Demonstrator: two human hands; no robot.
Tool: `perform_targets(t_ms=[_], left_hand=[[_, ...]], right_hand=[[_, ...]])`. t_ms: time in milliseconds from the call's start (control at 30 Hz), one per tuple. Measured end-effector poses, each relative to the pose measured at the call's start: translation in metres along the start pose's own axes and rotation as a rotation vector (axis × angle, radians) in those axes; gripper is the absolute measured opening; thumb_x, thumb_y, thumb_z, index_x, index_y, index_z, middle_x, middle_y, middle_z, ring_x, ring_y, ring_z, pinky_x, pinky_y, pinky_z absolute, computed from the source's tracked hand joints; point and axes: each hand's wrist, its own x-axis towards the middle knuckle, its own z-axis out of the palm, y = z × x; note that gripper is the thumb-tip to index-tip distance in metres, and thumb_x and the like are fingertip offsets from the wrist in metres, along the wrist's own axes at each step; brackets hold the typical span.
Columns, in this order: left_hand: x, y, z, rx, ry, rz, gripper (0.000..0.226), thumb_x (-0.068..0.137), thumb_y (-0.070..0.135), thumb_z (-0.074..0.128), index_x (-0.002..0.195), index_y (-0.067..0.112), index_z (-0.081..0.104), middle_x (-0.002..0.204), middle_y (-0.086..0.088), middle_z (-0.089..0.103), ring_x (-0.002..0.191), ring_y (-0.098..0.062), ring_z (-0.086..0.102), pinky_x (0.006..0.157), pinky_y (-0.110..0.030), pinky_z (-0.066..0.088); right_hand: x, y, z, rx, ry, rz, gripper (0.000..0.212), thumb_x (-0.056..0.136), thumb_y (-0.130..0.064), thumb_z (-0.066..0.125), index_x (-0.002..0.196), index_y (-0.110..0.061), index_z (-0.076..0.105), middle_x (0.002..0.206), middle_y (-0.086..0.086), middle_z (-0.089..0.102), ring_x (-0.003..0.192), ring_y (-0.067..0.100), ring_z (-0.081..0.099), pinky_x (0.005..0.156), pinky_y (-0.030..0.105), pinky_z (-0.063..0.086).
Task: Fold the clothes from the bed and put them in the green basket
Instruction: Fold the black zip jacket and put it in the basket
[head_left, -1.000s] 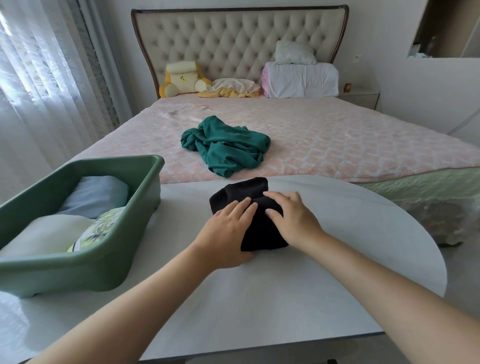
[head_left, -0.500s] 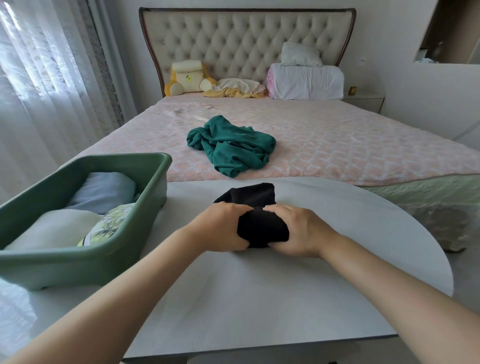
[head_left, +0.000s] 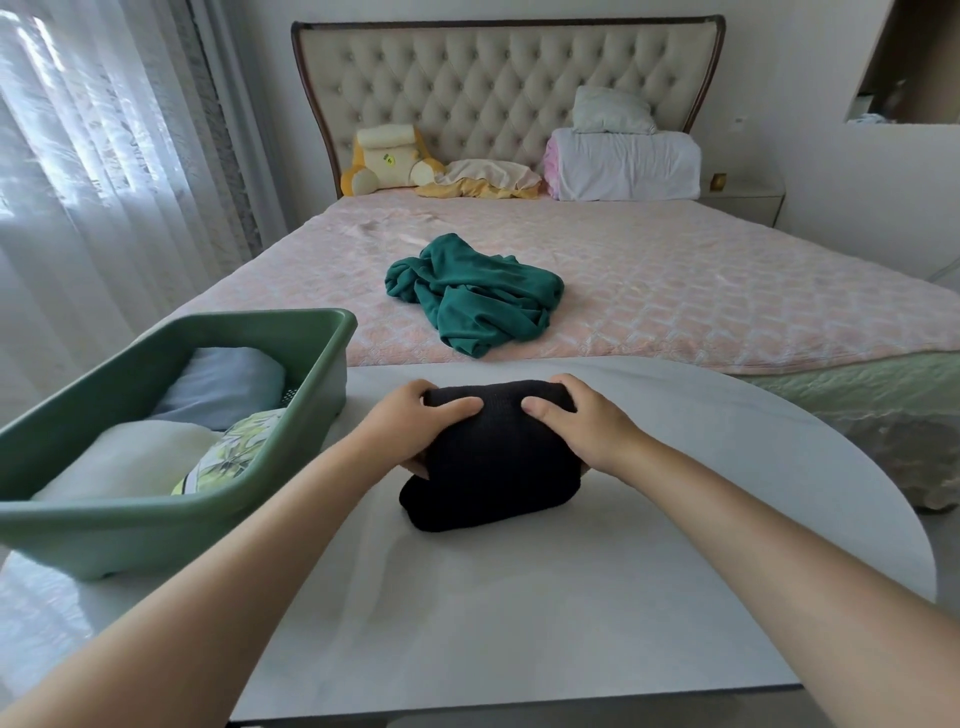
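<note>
I have the black folded garment (head_left: 493, 462) at the centre of the white table (head_left: 519, 597), gripped from both ends. The left hand (head_left: 410, 421) curls round its 9 o'clock edge and the right hand (head_left: 587, 423) round its 3 o'clock edge, thumbs pressed on top and fingers tucked beneath. Its far edge looks raised; I cannot tell whether the near edge touches the table.

The green basket (head_left: 317, 384) sits on the table at 9 o'clock from the bundle, with a blue-grey piece (head_left: 223, 384), a cream piece (head_left: 130, 457) and a leaf-print piece (head_left: 234, 447) inside. I judge the step in hand to be the carry to the basket. To do it well I would put even pressure on both ends so the layers do not slide apart. I would then lift the bundle level above the rim and lower it flat onto the pile before letting go.

A teal garment (head_left: 478, 299) lies crumpled on the bed (head_left: 701, 291) at 12 o'clock, not yet folded.
</note>
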Motion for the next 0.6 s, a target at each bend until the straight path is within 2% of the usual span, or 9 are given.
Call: perform_targets(t_ms=[33, 100, 167, 200, 267, 333, 433, 500, 600], left_hand=[[0.003, 0.001, 0.002, 0.219, 0.126, 0.055, 0.048, 0.087, 0.056, 0.065, 0.121, 0.025, 0.054, 0.119, 0.0, 0.061, 0.089, -0.025, 0.071, 0.07, -0.039, 0.059], [0.005, 0.003, 0.012, 0.629, 0.35, 0.326, 0.037, 0.096, 0.042, 0.056, 0.131, 0.03, 0.053, 0.135, 0.004, 0.049, 0.115, -0.022, 0.057, 0.085, -0.038, 0.05], [0.003, 0.004, 0.025, 0.722, 0.336, 0.546, 0.035, 0.1, 0.029, 0.045, 0.134, 0.031, 0.054, 0.139, 0.006, 0.05, 0.123, -0.021, 0.05, 0.097, -0.038, 0.042], [0.003, 0.003, 0.034, 0.707, 0.287, 0.561, 0.038, 0.102, 0.032, 0.039, 0.137, 0.03, 0.052, 0.141, 0.006, 0.052, 0.126, -0.02, 0.05, 0.101, -0.038, 0.039], [0.007, -0.006, 0.046, 0.658, 0.221, 0.5, 0.044, 0.104, 0.04, 0.031, 0.145, 0.031, 0.044, 0.148, 0.008, 0.047, 0.134, -0.018, 0.043, 0.109, -0.039, 0.034], [0.013, -0.013, 0.047, 0.591, 0.178, 0.434, 0.046, 0.104, 0.043, 0.027, 0.147, 0.035, 0.04, 0.151, 0.011, 0.043, 0.138, -0.018, 0.039, 0.112, -0.041, 0.032], [0.024, -0.019, 0.04, 0.48, 0.067, 0.352, 0.048, 0.104, 0.043, 0.024, 0.149, 0.037, 0.038, 0.154, 0.008, 0.04, 0.139, -0.02, 0.038, 0.113, -0.038, 0.032], [0.034, -0.025, 0.035, 0.393, 0.005, 0.29, 0.049, 0.104, 0.044, 0.023, 0.15, 0.037, 0.037, 0.154, 0.005, 0.041, 0.139, -0.02, 0.039, 0.113, -0.036, 0.031], [0.043, -0.032, 0.03, 0.256, -0.071, 0.237, 0.048, 0.103, 0.047, 0.025, 0.149, 0.04, 0.038, 0.153, 0.004, 0.042, 0.139, -0.018, 0.039, 0.115, -0.036, 0.029]], right_hand=[[0.004, -0.003, 0.002, -0.023, 0.0, 0.009, 0.039, 0.091, -0.064, 0.056, 0.116, -0.034, 0.055, 0.104, -0.011, 0.066, 0.096, 0.016, 0.066, 0.075, 0.037, 0.058], [0.012, -0.008, 0.008, -0.028, -0.015, 0.041, 0.039, 0.093, -0.062, 0.054, 0.117, -0.031, 0.054, 0.107, -0.006, 0.065, 0.094, 0.017, 0.065, 0.064, 0.035, 0.057], [0.02, -0.012, 0.012, -0.038, -0.036, 0.098, 0.041, 0.093, -0.062, 0.052, 0.118, -0.029, 0.054, 0.111, -0.002, 0.062, 0.095, 0.021, 0.062, 0.059, 0.036, 0.057], [0.023, -0.014, 0.014, -0.032, -0.047, 0.146, 0.044, 0.093, -0.063, 0.051, 0.12, -0.028, 0.054, 0.112, -0.001, 0.061, 0.097, 0.024, 0.061, 0.06, 0.039, 0.059], [0.029, -0.015, 0.02, -0.061, -0.038, 0.226, 0.053, 0.094, -0.064, 0.048, 0.127, -0.023, 0.054, 0.118, 0.003, 0.06, 0.105, 0.028, 0.061, 0.072, 0.043, 0.06], [0.034, -0.012, 0.028, -0.172, 0.092, 0.189, 0.054, 0.096, -0.059, 0.048, 0.133, -0.019, 0.055, 0.13, 0.006, 0.058, 0.115, 0.029, 0.057, 0.091, 0.041, 0.051], [0.033, -0.01, 0.036, -0.313, 0.333, -0.244, 0.035, 0.099, -0.034, 0.055, 0.129, -0.018, 0.063, 0.134, 0.007, 0.055, 0.12, 0.03, 0.056, 0.099, 0.043, 0.046], [0.032, -0.007, 0.037, -0.404, 0.221, -0.486, 0.035, 0.099, -0.03, 0.05, 0.127, -0.016, 0.066, 0.138, 0.006, 0.058, 0.127, 0.028, 0.053, 0.106, 0.045, 0.044], [0.022, -0.005, 0.036, -0.442, -0.053, -0.436, 0.045, 0.105, -0.037, 0.043, 0.146, -0.021, 0.048, 0.155, -0.001, 0.042, 0.146, 0.016, 0.032, 0.12, 0.029, 0.023]])
